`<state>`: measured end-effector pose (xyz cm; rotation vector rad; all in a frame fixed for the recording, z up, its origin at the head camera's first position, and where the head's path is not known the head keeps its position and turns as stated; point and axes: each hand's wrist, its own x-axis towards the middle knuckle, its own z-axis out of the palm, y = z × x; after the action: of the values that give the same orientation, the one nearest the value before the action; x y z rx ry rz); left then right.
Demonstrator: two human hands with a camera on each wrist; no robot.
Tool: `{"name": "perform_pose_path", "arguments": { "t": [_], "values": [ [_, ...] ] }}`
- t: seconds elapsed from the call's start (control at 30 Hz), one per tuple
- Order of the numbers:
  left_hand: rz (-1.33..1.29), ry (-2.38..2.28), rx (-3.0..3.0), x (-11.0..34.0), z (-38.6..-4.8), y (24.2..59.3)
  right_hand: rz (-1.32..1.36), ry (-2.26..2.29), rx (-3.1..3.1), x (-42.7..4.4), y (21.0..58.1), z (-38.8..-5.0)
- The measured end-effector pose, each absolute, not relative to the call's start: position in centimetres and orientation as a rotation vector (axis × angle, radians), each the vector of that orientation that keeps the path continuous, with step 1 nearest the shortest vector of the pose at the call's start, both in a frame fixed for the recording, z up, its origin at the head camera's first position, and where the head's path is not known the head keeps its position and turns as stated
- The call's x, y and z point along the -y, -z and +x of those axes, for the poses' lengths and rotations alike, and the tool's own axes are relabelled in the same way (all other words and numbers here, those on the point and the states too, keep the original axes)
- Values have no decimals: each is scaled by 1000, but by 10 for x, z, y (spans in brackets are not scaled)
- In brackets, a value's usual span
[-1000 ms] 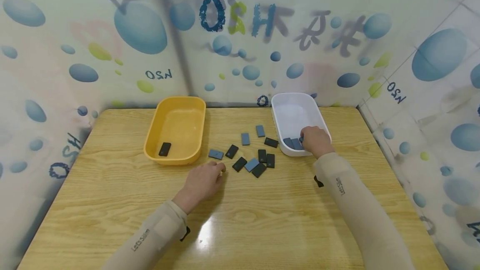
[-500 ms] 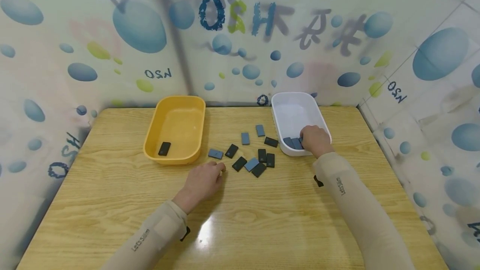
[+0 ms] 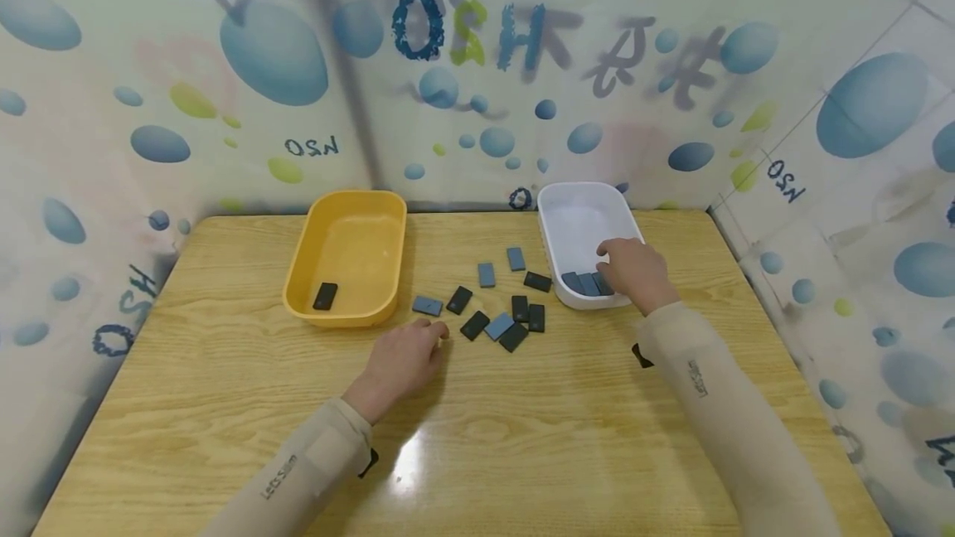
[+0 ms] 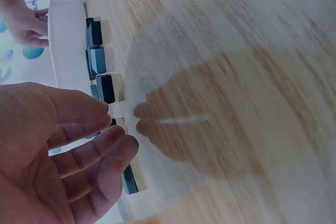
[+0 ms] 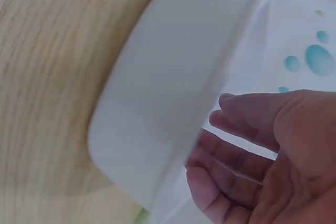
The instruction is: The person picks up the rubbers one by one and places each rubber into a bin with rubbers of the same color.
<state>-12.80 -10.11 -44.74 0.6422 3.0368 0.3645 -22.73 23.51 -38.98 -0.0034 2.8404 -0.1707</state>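
My right hand (image 3: pixel 637 268) hovers over the near right rim of a white plastic tub (image 3: pixel 589 222), fingers loosely bent and parted, holding nothing. Beneath it, several blue-grey rectangular tiles (image 3: pixel 588 283) lie at the tub's near end. In the right wrist view, a gap shows between thumb and fingers beside the tub wall (image 5: pixel 157 82). My left hand (image 3: pixel 403 361) is near the table, its fingers loosely curled and free of any object. Just beyond it lie several loose tiles, some black (image 3: pixel 475 325), some blue-grey (image 3: pixel 427 306).
On the left stands a yellow tub (image 3: pixel 358 247) with one black tile (image 3: pixel 325 296) inside. The wooden table (image 3: pixel 507 437) backs against a patterned wall sheet (image 3: pixel 462 131). Loose tiles are spread between both tubs, one black tile (image 3: pixel 537 281) close to the white tub's side.
My right hand has let go of a blue-grey tile in the white tub, spread its fingers and lifted slightly to the right. My left hand has stayed put.
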Motion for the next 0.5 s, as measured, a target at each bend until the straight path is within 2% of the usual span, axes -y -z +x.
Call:
{"name": "perform_pose_path", "arguments": {
  "t": [0.5],
  "values": [
    [684,-342,-3028,93,-131,441,-225,236,-2922,-204,375,-186]
  ]
}}
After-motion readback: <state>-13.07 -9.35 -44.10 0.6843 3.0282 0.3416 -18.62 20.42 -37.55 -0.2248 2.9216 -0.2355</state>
